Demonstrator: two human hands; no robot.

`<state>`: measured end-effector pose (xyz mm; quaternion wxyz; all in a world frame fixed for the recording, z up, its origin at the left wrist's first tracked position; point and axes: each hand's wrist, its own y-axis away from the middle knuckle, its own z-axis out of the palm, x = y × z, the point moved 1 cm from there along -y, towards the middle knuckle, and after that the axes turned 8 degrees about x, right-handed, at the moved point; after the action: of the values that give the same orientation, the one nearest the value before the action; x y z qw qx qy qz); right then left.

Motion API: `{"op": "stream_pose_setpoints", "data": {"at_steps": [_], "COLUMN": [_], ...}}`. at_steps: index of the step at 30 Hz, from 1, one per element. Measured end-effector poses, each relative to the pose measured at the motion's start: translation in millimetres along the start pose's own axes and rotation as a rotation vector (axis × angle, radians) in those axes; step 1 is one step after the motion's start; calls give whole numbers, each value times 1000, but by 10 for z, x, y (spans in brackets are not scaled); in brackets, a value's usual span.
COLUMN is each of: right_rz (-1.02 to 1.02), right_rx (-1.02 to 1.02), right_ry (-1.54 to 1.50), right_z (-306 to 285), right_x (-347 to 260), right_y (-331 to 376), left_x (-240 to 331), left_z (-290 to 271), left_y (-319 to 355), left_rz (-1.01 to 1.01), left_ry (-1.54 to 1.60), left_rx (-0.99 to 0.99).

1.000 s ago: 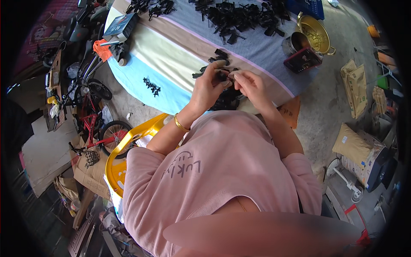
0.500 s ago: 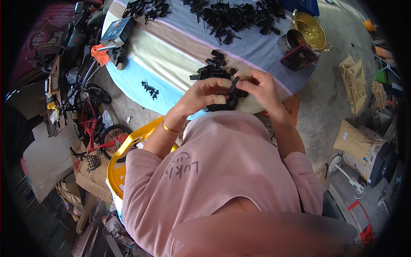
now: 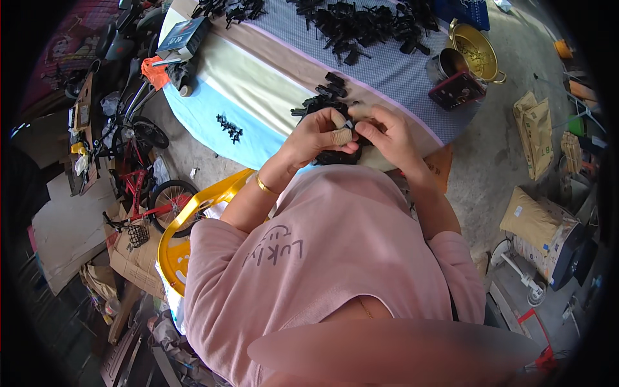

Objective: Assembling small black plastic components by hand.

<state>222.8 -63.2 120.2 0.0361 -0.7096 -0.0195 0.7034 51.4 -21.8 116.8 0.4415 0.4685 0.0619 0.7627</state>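
Close to the table's near edge, my two hands meet over a pile of black plastic parts (image 3: pixel 330 93). My left hand (image 3: pixel 320 137), with beige wraps on its thumb and finger, is closed in a pinch on a small black part (image 3: pixel 349 124). Against the same part press the thumb and finger of my right hand (image 3: pixel 391 137), also closed. Most of the piece is hidden by the fingers, so its exact kind cannot be made out. More black parts lie under and behind my hands.
A large heap of black parts (image 3: pixel 361 29) covers the far side of the cloth-covered table (image 3: pixel 258 71). At the far right stand a gold pot (image 3: pixel 492 61) with small brass-coloured pieces, a metal cup (image 3: pixel 440 66) and a phone (image 3: pixel 458 91). A small black cluster (image 3: pixel 229 129) lies left.
My hands have drawn together. The longer black piece that stood upright between them no longer shows; a small part is now pinched at the fingertips. The view has shifted slightly.
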Motion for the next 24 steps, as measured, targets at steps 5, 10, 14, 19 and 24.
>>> {"op": "stream_pose_setpoints", "data": {"at_steps": [5, 10, 14, 19, 24], "right_rz": [285, 288, 221, 240, 348], "right_rx": [77, 19, 21, 45, -11], "right_ry": [-176, 22, 91, 98, -13], "right_z": [25, 85, 109, 147, 125], "right_x": [-22, -58, -130, -152, 69], "right_y": [91, 99, 97, 111, 131], "left_x": [-50, -10, -53, -89, -78], "left_z": [-10, 104, 83, 69, 14], "left_y": [-10, 61, 80, 66, 46], "left_rz": [310, 385, 409, 503, 735], "left_ry": [-253, -294, -288, -266, -597], "left_rx": [185, 235, 261, 266, 269]}}
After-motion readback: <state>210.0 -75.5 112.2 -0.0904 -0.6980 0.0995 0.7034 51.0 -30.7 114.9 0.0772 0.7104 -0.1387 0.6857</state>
